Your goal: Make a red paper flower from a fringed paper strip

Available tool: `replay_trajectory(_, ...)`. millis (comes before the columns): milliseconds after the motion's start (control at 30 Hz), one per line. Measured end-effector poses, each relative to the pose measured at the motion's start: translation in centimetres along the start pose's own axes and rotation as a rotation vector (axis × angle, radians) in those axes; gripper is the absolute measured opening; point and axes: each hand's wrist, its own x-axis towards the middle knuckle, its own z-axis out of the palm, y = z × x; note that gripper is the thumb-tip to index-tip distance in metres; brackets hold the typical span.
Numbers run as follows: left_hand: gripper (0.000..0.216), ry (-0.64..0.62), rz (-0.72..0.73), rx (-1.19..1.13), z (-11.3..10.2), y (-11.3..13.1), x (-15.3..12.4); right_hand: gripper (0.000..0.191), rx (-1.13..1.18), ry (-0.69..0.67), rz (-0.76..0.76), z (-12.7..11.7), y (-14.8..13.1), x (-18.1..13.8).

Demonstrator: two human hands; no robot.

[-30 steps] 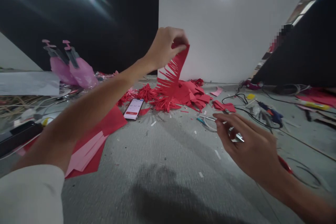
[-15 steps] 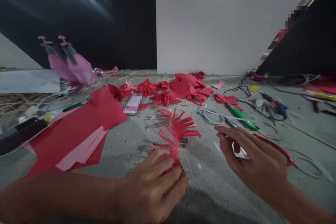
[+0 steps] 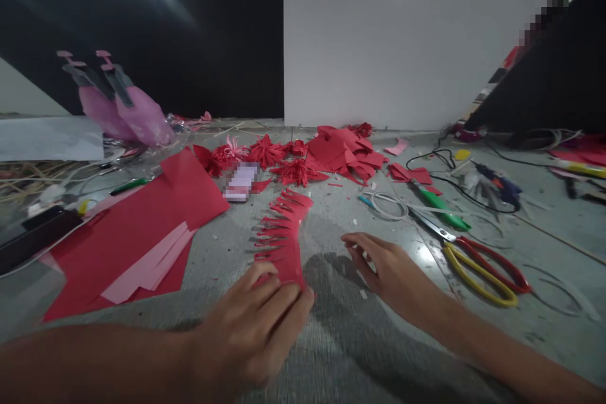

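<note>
A strip of red paper (image 3: 290, 259), cut into a fringe along its left side, lies away from me on the grey surface. My left hand (image 3: 265, 322) has its fingers closed on the strip's near end. To the right of the strip, apart from it, hovers my right hand (image 3: 386, 265), fingers loosely bent and parted, with nothing visible in them. Scissors (image 3: 447, 237) with one red and one yellow handle rest to the right of that hand, their blades pointing away to the left.
Red paper sheets (image 3: 137, 233) with pink strips (image 3: 149, 265) on top spread at left. Fringed red paper flowers (image 3: 267, 150), a phone (image 3: 242, 182) and red cut pieces (image 3: 341, 148) lie farther back. A green-handled tool (image 3: 442, 208), cables and a glue gun (image 3: 497, 186) occupy the right.
The fringed strip has straightened, its fringe now all pointing left. My right hand has moved left toward it, uncovering the scissors. My left hand has shifted slightly left, still holding the strip.
</note>
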Motion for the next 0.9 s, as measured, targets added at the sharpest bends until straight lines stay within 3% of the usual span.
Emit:
replay_trajectory(333, 0.016, 0.016, -0.270, -0.532, 1.9, 0.2, -1.4, 0.022, 0.125, 0.119, -0.320, 0.4, -4.6, -2.1)
replay_trajectory(500, 0.006, 0.085, -0.431, -0.699, 2.9, -0.2, -0.8, 0.021, 0.105, 0.236, -0.344, 0.9, -5.7, -3.1)
replay_trajectory(700, 0.011, -0.028, -0.726, -0.905, 2.5, -0.5, -0.6, 0.023, 0.078, 0.253, -0.366, 2.0, -5.6, -3.4)
replay_trajectory(900, 0.005, -0.088, -0.781, -1.031, 2.4, -0.7, -0.3, 0.027, 0.102, 0.252, -0.367, 2.4, -5.5, -3.4)
